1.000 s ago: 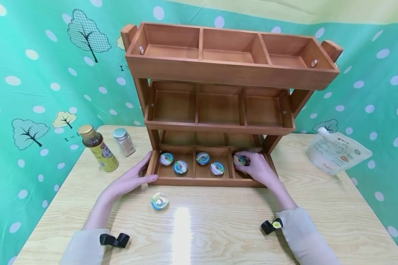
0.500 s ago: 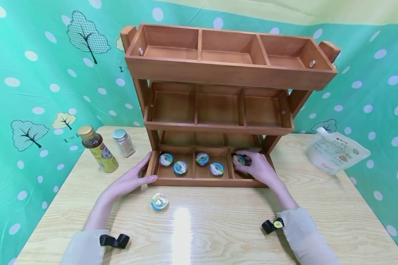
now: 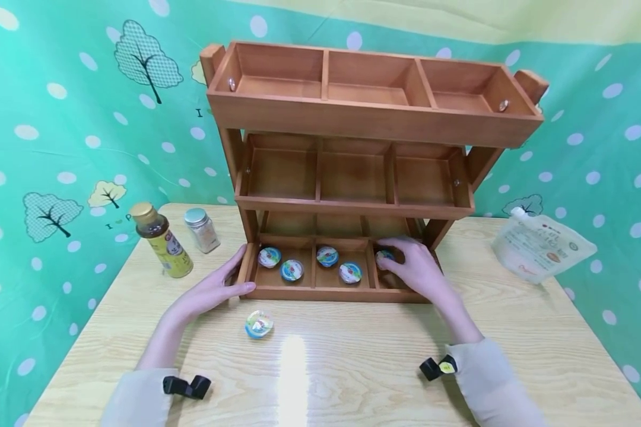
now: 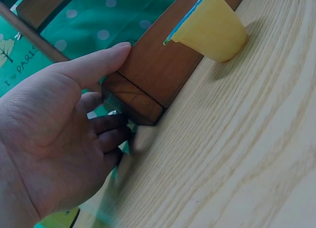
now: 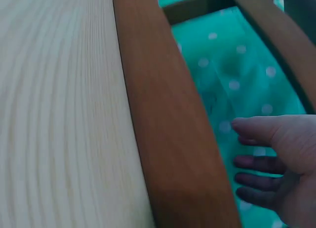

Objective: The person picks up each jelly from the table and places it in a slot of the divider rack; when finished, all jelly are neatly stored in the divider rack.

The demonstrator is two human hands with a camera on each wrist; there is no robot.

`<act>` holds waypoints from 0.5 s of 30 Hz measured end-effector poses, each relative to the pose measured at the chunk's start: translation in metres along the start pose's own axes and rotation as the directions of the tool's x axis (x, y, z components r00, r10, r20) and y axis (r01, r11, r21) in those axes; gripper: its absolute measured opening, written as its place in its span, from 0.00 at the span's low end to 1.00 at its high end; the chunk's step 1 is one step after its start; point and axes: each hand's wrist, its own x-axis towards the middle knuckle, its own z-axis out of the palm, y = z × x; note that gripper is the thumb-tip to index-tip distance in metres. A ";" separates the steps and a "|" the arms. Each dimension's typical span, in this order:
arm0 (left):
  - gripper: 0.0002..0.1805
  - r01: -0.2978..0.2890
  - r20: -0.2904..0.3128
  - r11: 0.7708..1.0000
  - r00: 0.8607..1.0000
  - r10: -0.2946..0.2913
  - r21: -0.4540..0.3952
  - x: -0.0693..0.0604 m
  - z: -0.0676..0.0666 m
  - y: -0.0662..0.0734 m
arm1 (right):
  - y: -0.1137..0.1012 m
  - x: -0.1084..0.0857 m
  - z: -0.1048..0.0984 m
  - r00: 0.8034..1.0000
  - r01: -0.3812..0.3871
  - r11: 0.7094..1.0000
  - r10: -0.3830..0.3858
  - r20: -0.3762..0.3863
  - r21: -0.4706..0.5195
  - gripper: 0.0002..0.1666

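Note:
A brown three-tier wooden rack (image 3: pixel 320 293) stands on the table. My left hand (image 3: pixel 213 290) holds its bottom tray at the left front corner, thumb along the front wall, fingers at the end panel. In the bottom tray's right compartment sits a small foil-lidded cup (image 3: pixel 383 256), partly covered by my right hand (image 3: pixel 413 270). In the right wrist view, that hand's fingers (image 5: pixel 259 164) are apart, with nothing seen between them. Two such cups (image 3: pixel 291 270) lie in the left compartment, two more (image 3: pixel 349 272) in the middle one. Another cup (image 4: pixel 215 30), yellow-sided, rests on the table before the rack.
A sauce bottle (image 3: pixel 162 243) with a gold cap and a glass jar (image 3: pixel 203 231) with a teal lid stand left of the rack. A white spouted pouch (image 3: pixel 539 246) is at the right. A green dotted curtain (image 3: pixel 59 148) hangs behind the table.
My right thumb and fingers have shifted slightly over the cup in the right compartment, covering more of it. The left hand stays at the rack's corner. The head view has shifted a little.

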 end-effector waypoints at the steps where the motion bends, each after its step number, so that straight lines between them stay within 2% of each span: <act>1: 0.53 0.004 0.000 1.000 1.000 -0.004 -0.002 0.000 0.000 0.000 | -0.007 0.001 0.002 1.000 0.019 1.000 -0.019 -0.011 0.001 0.22; 4: 0.53 0.015 0.002 1.000 1.000 -0.015 -0.010 0.000 0.001 0.000 | -0.030 0.005 0.011 0.995 0.095 0.995 -0.094 -0.033 0.015 0.22; 8: 0.53 0.015 0.000 1.000 1.000 -0.015 -0.012 0.002 0.002 -0.001 | -0.065 0.007 0.026 0.979 0.203 0.977 -0.202 -0.027 0.068 0.21; 11: 0.53 0.009 0.000 1.000 1.000 -0.009 -0.006 0.002 0.001 -0.001 | -0.088 0.008 0.037 0.964 0.265 0.956 -0.266 -0.014 0.128 0.19; 15: 0.53 0.012 -0.002 1.000 1.000 -0.012 0.004 0.001 0.000 0.000 | -0.113 0.010 0.054 0.934 0.344 0.916 -0.356 0.024 0.204 0.16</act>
